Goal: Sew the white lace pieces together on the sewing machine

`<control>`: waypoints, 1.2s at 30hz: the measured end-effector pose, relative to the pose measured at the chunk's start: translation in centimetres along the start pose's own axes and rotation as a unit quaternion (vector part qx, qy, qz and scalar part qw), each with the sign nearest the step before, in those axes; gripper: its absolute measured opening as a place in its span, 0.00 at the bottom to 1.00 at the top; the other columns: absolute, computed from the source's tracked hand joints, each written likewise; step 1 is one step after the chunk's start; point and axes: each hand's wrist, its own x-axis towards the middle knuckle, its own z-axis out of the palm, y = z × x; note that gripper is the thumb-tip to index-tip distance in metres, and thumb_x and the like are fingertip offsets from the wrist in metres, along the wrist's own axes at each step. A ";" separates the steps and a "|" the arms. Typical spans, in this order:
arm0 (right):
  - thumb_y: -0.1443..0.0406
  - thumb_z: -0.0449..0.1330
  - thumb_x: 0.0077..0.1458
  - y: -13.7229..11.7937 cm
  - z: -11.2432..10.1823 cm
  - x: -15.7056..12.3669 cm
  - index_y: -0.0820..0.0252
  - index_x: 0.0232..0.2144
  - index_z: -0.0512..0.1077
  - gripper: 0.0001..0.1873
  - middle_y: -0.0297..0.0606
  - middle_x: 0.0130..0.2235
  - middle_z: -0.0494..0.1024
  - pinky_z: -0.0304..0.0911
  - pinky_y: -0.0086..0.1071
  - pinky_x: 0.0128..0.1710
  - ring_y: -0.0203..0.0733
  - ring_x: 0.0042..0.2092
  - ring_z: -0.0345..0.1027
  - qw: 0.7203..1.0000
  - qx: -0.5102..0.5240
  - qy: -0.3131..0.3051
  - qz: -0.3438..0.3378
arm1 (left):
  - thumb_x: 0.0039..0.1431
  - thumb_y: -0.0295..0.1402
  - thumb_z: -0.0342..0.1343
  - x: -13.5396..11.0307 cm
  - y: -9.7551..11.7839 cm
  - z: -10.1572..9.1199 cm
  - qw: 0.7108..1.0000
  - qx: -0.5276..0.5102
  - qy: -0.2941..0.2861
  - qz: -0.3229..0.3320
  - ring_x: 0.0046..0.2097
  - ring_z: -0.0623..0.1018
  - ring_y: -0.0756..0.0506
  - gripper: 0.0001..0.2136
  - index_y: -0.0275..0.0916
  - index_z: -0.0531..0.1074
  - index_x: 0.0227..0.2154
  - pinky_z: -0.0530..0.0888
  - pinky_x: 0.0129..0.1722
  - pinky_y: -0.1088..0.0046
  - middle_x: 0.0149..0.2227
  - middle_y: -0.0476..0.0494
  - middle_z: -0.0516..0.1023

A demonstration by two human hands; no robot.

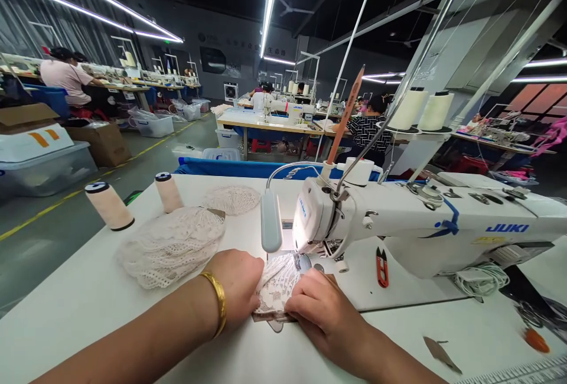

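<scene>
My left hand (237,286), a gold bangle on its wrist, rests closed on the left side of a piece of white lace (278,286). Just right of it, my right hand (321,307) presses the same lace with fingers curled on its right edge. The lace lies flat on the white table under the needle area of a white JUKI sewing machine (398,224), lit by the machine's small lamp (270,224). A heap of lace pieces (170,245) sits just left of my left hand.
Two cream thread cones (108,205) lie on the table's left, and a second lace pile (233,199) sits behind. Red thread snips (381,267) rest by the machine. Large spools (423,109) stand above it. Other people work at distant tables; boxes stand on the floor at left.
</scene>
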 end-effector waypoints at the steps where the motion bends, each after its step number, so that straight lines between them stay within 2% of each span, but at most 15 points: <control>1: 0.73 0.55 0.67 0.0 0.0 -0.1 0.53 0.39 0.73 0.10 0.32 0.35 0.74 0.54 0.35 0.38 0.42 0.38 0.63 1.000 -0.005 0.001 0.001 | 0.53 0.40 0.66 0.1 0.2 -0.2 1.000 0.013 0.014 0.003 0.35 0.80 0.38 0.10 0.41 0.73 0.29 0.75 0.37 0.64 0.30 0.43 0.77; 4: 0.73 0.54 0.67 -0.2 -0.3 -0.2 0.53 0.39 0.74 0.12 0.33 0.34 0.73 0.55 0.36 0.38 0.41 0.38 0.63 1.000 -0.015 0.000 0.001 | 0.57 0.39 0.65 0.8 1.2 -0.5 0.996 0.027 0.055 0.069 0.39 0.79 0.39 0.09 0.42 0.77 0.38 0.76 0.40 0.65 0.42 0.41 0.79; 6: 0.72 0.54 0.67 -0.4 -0.7 -0.2 0.53 0.39 0.74 0.11 0.33 0.34 0.74 0.57 0.37 0.41 0.42 0.39 0.65 1.000 -0.007 -0.013 -0.007 | 0.58 0.33 0.63 1.2 1.8 -0.4 0.992 0.022 0.042 0.113 0.39 0.78 0.41 0.06 0.42 0.78 0.38 0.75 0.38 0.65 0.46 0.40 0.78; 8: 0.72 0.55 0.65 -0.6 -1.1 -0.2 0.54 0.38 0.73 0.09 0.33 0.35 0.75 0.59 0.37 0.42 0.42 0.39 0.67 0.999 0.014 -0.038 -0.021 | 0.56 0.30 0.64 1.2 2.1 -0.1 0.992 0.035 0.017 0.119 0.37 0.76 0.41 0.02 0.40 0.78 0.29 0.74 0.36 0.65 0.44 0.39 0.78; 10: 0.72 0.55 0.64 -0.8 -1.5 -0.2 0.54 0.39 0.71 0.09 0.33 0.35 0.75 0.61 0.35 0.40 0.41 0.38 0.67 0.996 0.042 -0.067 -0.032 | 0.53 0.31 0.66 0.8 2.3 0.1 0.992 0.043 0.024 0.114 0.37 0.75 0.40 0.11 0.38 0.73 0.19 0.74 0.36 0.63 0.40 0.38 0.77; 12: 0.73 0.53 0.65 -0.9 -1.8 -0.2 0.53 0.41 0.70 0.10 0.33 0.35 0.75 0.62 0.33 0.38 0.40 0.37 0.67 0.994 0.066 -0.080 -0.034 | 0.53 0.33 0.66 0.3 2.4 0.0 0.992 0.023 0.043 0.121 0.38 0.75 0.40 0.17 0.38 0.68 0.15 0.73 0.37 0.62 0.38 0.39 0.75; 14: 0.73 0.52 0.67 -0.8 -2.0 -0.2 0.53 0.42 0.69 0.10 0.34 0.36 0.75 0.62 0.34 0.38 0.41 0.37 0.67 0.995 0.071 -0.067 -0.032 | 0.56 0.35 0.65 0.1 2.5 -0.1 0.990 -0.017 0.048 0.129 0.39 0.75 0.40 0.13 0.39 0.70 0.21 0.73 0.38 0.63 0.38 0.41 0.76; 16: 0.72 0.52 0.68 -0.5 -2.1 -0.2 0.53 0.40 0.68 0.08 0.34 0.36 0.76 0.62 0.35 0.40 0.42 0.39 0.67 0.997 0.063 -0.044 -0.026 | 0.56 0.37 0.66 0.4 2.4 -0.3 0.991 -0.045 0.029 0.125 0.40 0.76 0.41 0.09 0.40 0.73 0.31 0.73 0.38 0.65 0.40 0.44 0.77; 18: 0.71 0.53 0.68 -0.3 -2.2 -0.2 0.53 0.39 0.66 0.07 0.35 0.38 0.76 0.62 0.36 0.41 0.43 0.40 0.67 0.998 0.059 -0.026 -0.017 | 0.53 0.40 0.69 0.9 2.2 -0.4 0.992 -0.064 -0.007 0.105 0.39 0.76 0.41 0.14 0.42 0.72 0.38 0.72 0.38 0.67 0.38 0.47 0.78; 21: 0.70 0.52 0.67 0.1 -2.2 -0.3 0.53 0.38 0.65 0.06 0.34 0.39 0.76 0.61 0.37 0.42 0.43 0.40 0.66 0.997 0.077 -0.019 0.008 | 0.53 0.37 0.68 1.4 2.1 -0.5 0.991 -0.108 -0.041 0.073 0.39 0.76 0.42 0.11 0.42 0.71 0.33 0.70 0.38 0.69 0.34 0.49 0.77; 24: 0.65 0.54 0.68 0.2 -1.8 -0.5 0.54 0.35 0.63 0.07 0.32 0.36 0.74 0.60 0.36 0.41 0.42 0.38 0.64 0.994 0.101 -0.008 0.046 | 0.52 0.31 0.62 1.4 2.3 -0.6 0.981 -0.180 -0.026 0.070 0.38 0.74 0.44 0.07 0.41 0.68 0.28 0.67 0.38 0.70 0.34 0.49 0.75; 27: 0.62 0.59 0.67 0.2 -1.2 -0.5 0.54 0.33 0.62 0.10 0.32 0.34 0.72 0.59 0.35 0.38 0.42 0.37 0.64 0.986 0.114 0.013 0.120 | 0.52 0.31 0.57 1.3 2.7 -0.2 0.958 -0.278 -0.034 0.069 0.33 0.70 0.47 0.05 0.41 0.65 0.28 0.64 0.33 0.72 0.29 0.52 0.71; 29: 0.65 0.60 0.65 0.1 -0.9 -0.5 0.54 0.35 0.64 0.07 0.32 0.35 0.73 0.59 0.34 0.37 0.42 0.36 0.66 0.976 0.119 0.016 0.183 | 0.53 0.33 0.55 1.2 2.9 0.3 0.941 -0.330 -0.032 0.071 0.31 0.68 0.48 0.04 0.42 0.64 0.29 0.63 0.31 0.73 0.27 0.54 0.69; 32: 0.68 0.59 0.64 0.1 -0.8 -0.5 0.53 0.39 0.67 0.04 0.32 0.36 0.74 0.60 0.33 0.36 0.42 0.37 0.68 0.965 0.122 0.019 0.229 | 0.55 0.36 0.56 1.2 3.1 0.9 0.927 -0.367 -0.012 0.075 0.32 0.69 0.47 0.05 0.41 0.68 0.31 0.65 0.32 0.72 0.30 0.52 0.72; 36: 0.67 0.59 0.66 0.0 -0.9 -0.5 0.53 0.42 0.70 0.03 0.33 0.37 0.75 0.62 0.34 0.39 0.43 0.38 0.69 0.967 0.123 0.044 0.219 | 0.59 0.41 0.57 1.3 3.0 1.0 0.928 -0.368 -0.020 0.060 0.38 0.75 0.44 0.10 0.40 0.76 0.35 0.70 0.38 0.70 0.35 0.47 0.79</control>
